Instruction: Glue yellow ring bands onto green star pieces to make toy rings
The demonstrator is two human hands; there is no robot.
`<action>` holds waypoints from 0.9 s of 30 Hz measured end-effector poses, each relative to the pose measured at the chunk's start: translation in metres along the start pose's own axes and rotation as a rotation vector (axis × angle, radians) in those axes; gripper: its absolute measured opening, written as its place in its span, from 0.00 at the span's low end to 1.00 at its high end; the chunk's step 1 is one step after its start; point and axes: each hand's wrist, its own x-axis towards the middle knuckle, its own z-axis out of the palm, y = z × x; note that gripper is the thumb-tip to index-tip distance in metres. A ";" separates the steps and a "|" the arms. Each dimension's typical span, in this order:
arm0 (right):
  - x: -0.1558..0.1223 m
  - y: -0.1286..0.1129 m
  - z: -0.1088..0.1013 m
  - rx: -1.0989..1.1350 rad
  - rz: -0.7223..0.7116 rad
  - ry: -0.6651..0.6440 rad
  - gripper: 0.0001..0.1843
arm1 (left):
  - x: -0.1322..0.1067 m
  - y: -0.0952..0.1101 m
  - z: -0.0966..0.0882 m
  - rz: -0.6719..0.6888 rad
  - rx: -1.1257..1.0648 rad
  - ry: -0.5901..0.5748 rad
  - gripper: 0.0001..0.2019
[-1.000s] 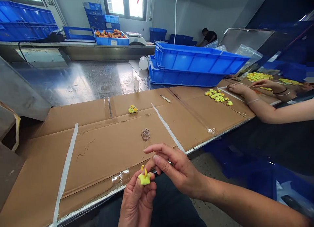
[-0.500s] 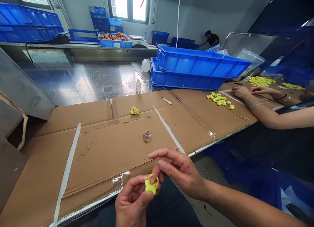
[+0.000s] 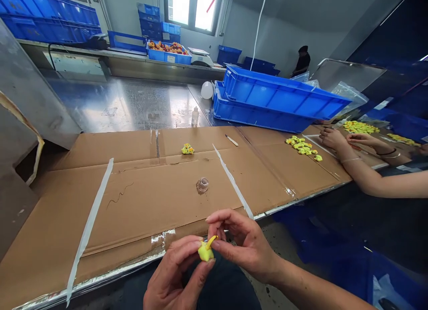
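My left hand point(image 3: 180, 270) pinches a small yellow star-shaped piece point(image 3: 205, 252) between thumb and fingers, just off the table's front edge. A darker yellow open ring point(image 3: 211, 242) stands up from that piece, turned nearly edge-on. The thumb and fingers of my right hand point(image 3: 245, 243) close on the ring's upper end; they partly hide it. Beyond my hands, a small clear cup point(image 3: 202, 185) with a brownish look sits on the cardboard point(image 3: 150, 207). Farther back lies a little cluster of yellow-and-orange pieces point(image 3: 187, 149).
A pale-handled pointed tool point(image 3: 232, 140) and a small clear bottle point(image 3: 195, 117) are farther back. Stacked blue crates point(image 3: 267, 100) stand behind the cardboard. To the right, a co-worker's arms point(image 3: 364, 167) reach over the table near several yellow pieces point(image 3: 302, 146).
The ring has turned from face-on to nearly edge-on. My right fingers have come down and closed on it. The view has shifted slightly.
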 end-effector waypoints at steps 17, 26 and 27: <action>0.000 -0.003 -0.005 0.063 -0.175 -0.031 0.07 | 0.010 -0.005 -0.041 0.616 0.536 -0.515 0.27; -0.003 -0.002 -0.009 -0.082 -0.270 -0.094 0.06 | -0.006 -0.012 -0.027 0.464 0.457 -0.209 0.13; -0.002 -0.002 -0.009 -0.089 -0.279 -0.089 0.07 | -0.004 -0.011 -0.027 0.445 0.425 -0.242 0.15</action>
